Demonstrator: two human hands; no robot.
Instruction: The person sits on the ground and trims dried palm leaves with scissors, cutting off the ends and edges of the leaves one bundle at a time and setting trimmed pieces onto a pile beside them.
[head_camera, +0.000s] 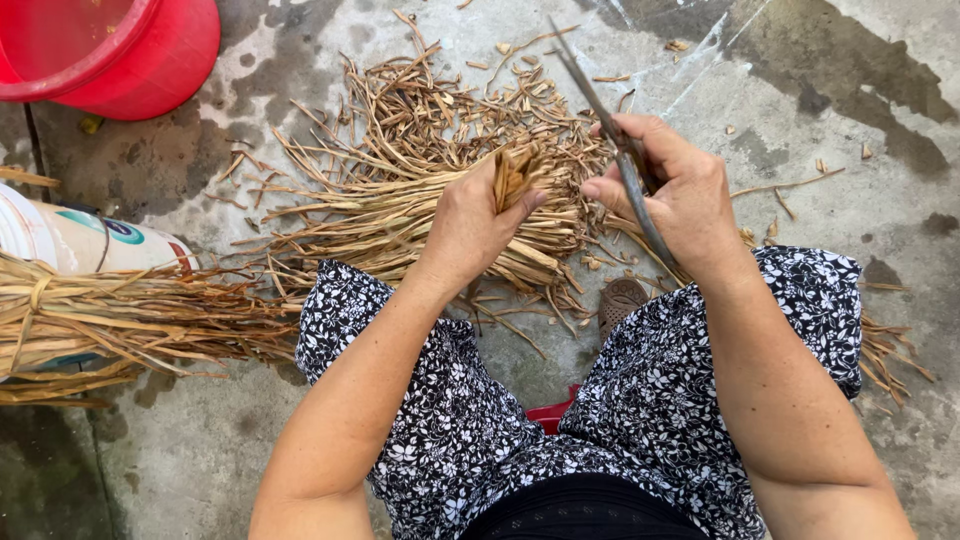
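My left hand (470, 222) grips a small bunch of dried brown stalks (512, 172), their cut ends sticking up past my thumb. My right hand (675, 190) holds a pair of long metal scissors (600, 110) by the handles, the blades pointing up and away, just right of the bunch. A heap of loose dried stalks (400, 160) lies on the concrete floor in front of my knees. My legs in black and white flowered cloth (650, 400) fill the lower middle.
A red plastic bucket (120, 50) stands at the top left. A white bucket (70, 240) sits at the left edge, with a tied bundle of dried stalks (120, 320) lying across it. Short cut pieces are scattered over the wet-stained concrete (850, 120).
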